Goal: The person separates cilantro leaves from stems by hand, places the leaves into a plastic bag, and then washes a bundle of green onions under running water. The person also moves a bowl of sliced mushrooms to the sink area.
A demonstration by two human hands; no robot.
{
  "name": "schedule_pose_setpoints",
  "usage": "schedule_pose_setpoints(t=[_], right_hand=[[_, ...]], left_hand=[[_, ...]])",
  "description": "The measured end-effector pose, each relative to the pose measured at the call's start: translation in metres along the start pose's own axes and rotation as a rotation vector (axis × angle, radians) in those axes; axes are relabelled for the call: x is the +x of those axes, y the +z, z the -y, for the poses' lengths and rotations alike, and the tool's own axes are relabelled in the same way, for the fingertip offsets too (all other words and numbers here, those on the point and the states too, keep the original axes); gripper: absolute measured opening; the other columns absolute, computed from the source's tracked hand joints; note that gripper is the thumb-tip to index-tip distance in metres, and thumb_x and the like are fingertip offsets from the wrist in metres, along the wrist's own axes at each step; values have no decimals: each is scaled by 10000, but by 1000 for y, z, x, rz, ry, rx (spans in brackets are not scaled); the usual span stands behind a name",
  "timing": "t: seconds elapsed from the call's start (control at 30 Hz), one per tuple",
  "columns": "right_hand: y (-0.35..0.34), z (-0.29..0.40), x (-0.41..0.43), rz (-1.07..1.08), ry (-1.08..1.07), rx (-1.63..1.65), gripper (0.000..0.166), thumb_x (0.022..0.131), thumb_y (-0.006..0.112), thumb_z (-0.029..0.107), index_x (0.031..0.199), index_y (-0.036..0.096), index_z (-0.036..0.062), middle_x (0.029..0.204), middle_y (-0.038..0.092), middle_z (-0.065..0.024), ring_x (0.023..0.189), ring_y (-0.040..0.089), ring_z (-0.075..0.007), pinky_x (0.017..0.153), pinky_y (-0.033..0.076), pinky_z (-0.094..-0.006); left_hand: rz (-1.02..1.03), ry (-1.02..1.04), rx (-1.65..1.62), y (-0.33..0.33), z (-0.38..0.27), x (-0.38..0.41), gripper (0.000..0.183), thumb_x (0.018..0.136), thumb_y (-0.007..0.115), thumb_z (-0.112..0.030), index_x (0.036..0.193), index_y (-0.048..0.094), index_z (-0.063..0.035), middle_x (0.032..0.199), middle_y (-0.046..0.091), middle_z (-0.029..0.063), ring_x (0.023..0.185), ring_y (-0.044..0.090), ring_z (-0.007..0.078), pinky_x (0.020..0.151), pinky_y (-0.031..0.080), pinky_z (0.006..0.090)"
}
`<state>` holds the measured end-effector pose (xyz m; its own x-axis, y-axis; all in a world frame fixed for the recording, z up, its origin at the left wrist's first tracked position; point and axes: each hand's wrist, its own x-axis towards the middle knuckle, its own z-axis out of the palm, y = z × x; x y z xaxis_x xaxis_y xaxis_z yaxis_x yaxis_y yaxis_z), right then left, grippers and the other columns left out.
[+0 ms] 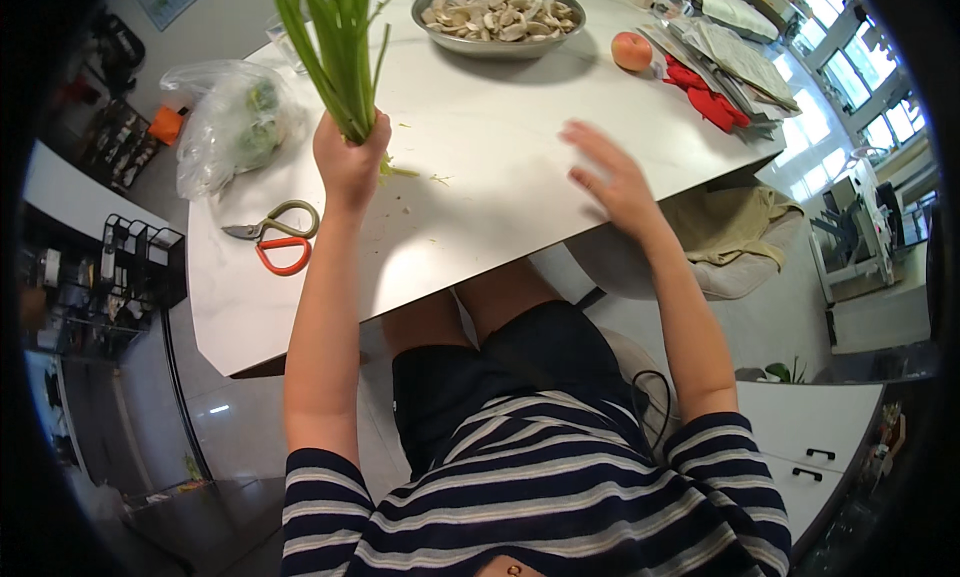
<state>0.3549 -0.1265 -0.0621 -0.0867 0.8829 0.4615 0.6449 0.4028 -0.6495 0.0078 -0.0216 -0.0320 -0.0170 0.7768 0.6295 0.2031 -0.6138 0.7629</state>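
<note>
My left hand (349,159) grips a bunch of long green leafy stalks (337,59) near their lower end, upright above the table. Their tops run past the picture's upper edge. Holding nothing, my right hand (611,173) is raised over the table's front edge with fingers apart, slightly blurred. Yellow-green plant scraps (397,170) lie on the white tabletop (480,157) just right of my left hand. Left of my forearm rests a pair of scissors (277,235) with one olive and one red handle, blades slightly apart.
A clear plastic bag (232,126) with green contents lies at the left. At the back stands a metal bowl (499,48) of sliced, pale mushroom-like pieces. An apple (631,51), red cloth (705,96) and stacked papers (739,59) are at the right. A chair with a khaki cloth (724,220) adjoins the table.
</note>
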Motion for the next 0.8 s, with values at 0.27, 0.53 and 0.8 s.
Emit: schedule_pose_setpoints(t=[0.27,0.53,0.8], right_hand=[[79,-2,23,-133,24,-625,622,930,666,464,1264,573,-52,1391,544,-272,1368,444,-431,1171,325,-514],[111,63,64,-144,6,208,471,1025,611,330,1390,591,33,1455,568,-200,1379,508,-341,1167,373,-395],[66,23,-12,46,191,-703,888,939,580,644,1479,448,-49,1542,425,-266,1489,330,-373,1227,238,-501]], left_hand=[[1,8,43,-1,4,3,146,851,711,-133,882,618,-26,755,620,35,689,568,127,650,466,293],[-43,50,6,-5,4,8,137,841,709,-113,848,611,-17,745,604,29,686,554,124,641,452,293],[-31,13,83,-10,2,6,164,844,703,-159,843,605,-28,758,612,23,688,559,131,650,458,300]])
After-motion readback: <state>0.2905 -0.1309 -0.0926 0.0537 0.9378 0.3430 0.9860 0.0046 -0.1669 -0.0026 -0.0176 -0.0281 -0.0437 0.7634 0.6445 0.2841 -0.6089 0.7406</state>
